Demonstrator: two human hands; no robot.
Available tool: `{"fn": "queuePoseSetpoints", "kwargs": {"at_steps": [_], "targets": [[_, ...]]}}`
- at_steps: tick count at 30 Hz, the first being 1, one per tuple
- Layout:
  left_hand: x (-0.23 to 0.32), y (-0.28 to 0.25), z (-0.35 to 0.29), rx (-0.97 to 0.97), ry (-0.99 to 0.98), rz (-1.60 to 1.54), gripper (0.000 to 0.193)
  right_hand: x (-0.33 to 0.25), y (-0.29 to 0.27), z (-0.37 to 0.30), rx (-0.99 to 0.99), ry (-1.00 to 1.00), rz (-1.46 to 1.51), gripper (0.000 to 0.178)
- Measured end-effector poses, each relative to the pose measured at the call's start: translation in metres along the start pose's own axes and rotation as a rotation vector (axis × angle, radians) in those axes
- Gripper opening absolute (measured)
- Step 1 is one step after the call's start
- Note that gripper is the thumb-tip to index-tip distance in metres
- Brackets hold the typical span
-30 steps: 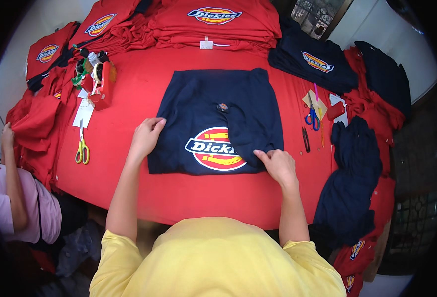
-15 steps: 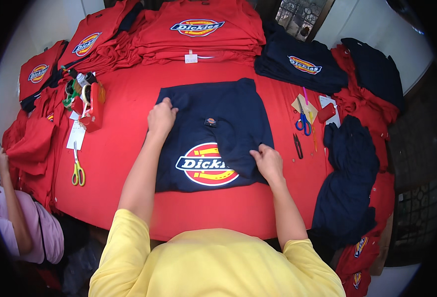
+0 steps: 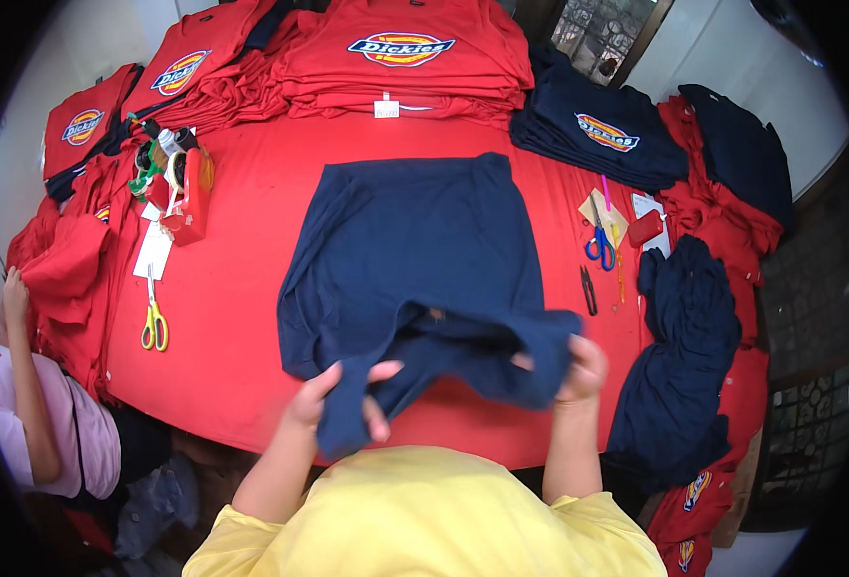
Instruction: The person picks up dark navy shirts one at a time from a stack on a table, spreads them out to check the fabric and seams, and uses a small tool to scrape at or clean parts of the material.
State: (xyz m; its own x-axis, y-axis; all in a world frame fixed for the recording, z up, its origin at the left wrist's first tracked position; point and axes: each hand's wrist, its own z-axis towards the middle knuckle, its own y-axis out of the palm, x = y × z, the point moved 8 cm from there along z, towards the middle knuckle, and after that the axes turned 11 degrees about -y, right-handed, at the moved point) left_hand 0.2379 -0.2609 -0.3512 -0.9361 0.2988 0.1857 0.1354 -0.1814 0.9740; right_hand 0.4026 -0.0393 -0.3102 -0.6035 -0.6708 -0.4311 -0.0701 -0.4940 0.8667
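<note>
A navy shirt [image 3: 415,231] lies spread on the red-covered table [image 3: 222,365], plain side up, its printed emblem no longer showing. Its near end is lifted off the cloth toward me and sags between my hands, with the neck opening gaping. My left hand [image 3: 333,399] grips the shirt at the near left, fingers and thumb on either side of the fabric. At the near right, my right hand [image 3: 583,370] is closed on the other side, and a fingertip shows inside the opening. Both hands are slightly blurred.
Folded red shirts [image 3: 400,72] and navy shirts [image 3: 602,125] are stacked along the far side. Yellow-handled scissors [image 3: 155,322] and a red tape dispenser [image 3: 190,202] lie left; blue-handled scissors [image 3: 599,240] and black thread snips [image 3: 589,288] right. A co-worker's hand [image 3: 15,288] holds red cloth.
The shirt's folded part has been opened out, covering the emblem. Both hands have come nearer to me, drawing the neck end up and toward my body; the right hand has also gone rightward.
</note>
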Motion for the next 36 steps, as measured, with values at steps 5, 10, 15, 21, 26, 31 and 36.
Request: {"fn": "queuePoseSetpoints", "kwargs": {"at_steps": [5,10,15,21,26,31,36], "targets": [[0.056,0.108,-0.085,-0.047,0.449,0.768,0.05,-0.092,0.042,0.003,-0.339,-0.21,-0.057,0.04],[0.155,0.042,-0.012,0.532,0.482,0.438,0.03,-0.042,-0.003,0.076,0.082,0.053,-0.353,0.036],[0.149,0.044,0.017,0.808,0.6,0.653,0.03,-0.024,-0.004,0.078,0.352,-0.033,-0.767,0.029],[0.062,0.038,0.061,0.972,0.627,1.114,0.033,0.077,0.048,0.039,0.081,0.026,-1.121,0.033],[-0.001,0.05,0.062,0.781,0.695,1.463,0.034,0.117,0.042,-0.019,-0.079,-0.177,-0.816,0.047],[-0.027,0.052,0.056,0.526,0.694,1.641,0.058,0.124,0.059,-0.032,-0.153,-0.244,-0.841,0.067],[-0.033,0.044,0.064,0.434,0.568,1.685,0.092,0.138,0.034,-0.039,-0.069,-0.168,-0.647,0.078]]}}
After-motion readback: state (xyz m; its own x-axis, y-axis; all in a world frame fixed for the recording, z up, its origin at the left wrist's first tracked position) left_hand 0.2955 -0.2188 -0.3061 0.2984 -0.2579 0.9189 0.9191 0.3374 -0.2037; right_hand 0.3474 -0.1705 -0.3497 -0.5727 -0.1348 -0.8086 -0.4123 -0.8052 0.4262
